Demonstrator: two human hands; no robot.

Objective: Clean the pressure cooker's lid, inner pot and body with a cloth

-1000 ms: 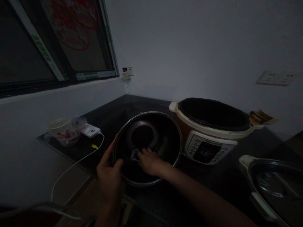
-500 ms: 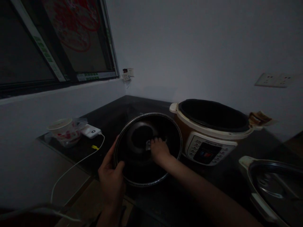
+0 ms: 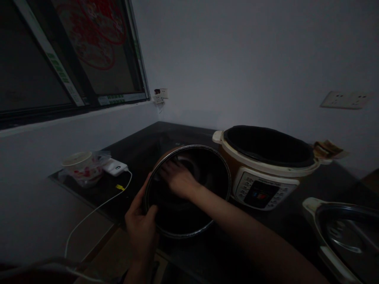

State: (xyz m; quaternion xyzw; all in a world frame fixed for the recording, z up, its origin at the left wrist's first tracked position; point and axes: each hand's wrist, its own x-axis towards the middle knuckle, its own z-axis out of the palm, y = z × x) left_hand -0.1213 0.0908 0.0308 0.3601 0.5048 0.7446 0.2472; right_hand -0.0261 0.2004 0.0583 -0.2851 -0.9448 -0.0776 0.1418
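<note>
A round black inner pot (image 3: 189,221) is tilted toward me above the dark counter. My left hand (image 3: 142,221) grips its left rim, thumb on the inside edge and fingers behind the outer wall. Inside the pot, my right hand (image 3: 179,179) presses against the upper left wall, its fingers blurred and in shadow. A pale patch of crumpled cloth or tissue (image 3: 157,173) shows dimly by those fingers; most of it is hidden. To the right of the pot stands an electric cooker (image 3: 263,169) with its top uncovered and a button panel in front.
The cooker's lid (image 3: 325,252) lies at the lower right. A folded brownish piece (image 3: 327,150) rests on the cooker's right handle. At left are a bagged tub (image 3: 83,169), a white device (image 3: 115,167) with a cable, and the counter (image 3: 148,138) edge. Wall sockets (image 3: 345,99) are behind.
My right hand has slid from the pot's middle right to its upper left inner wall. The pale crumpled piece under it has become harder to see. My left hand keeps its grip.
</note>
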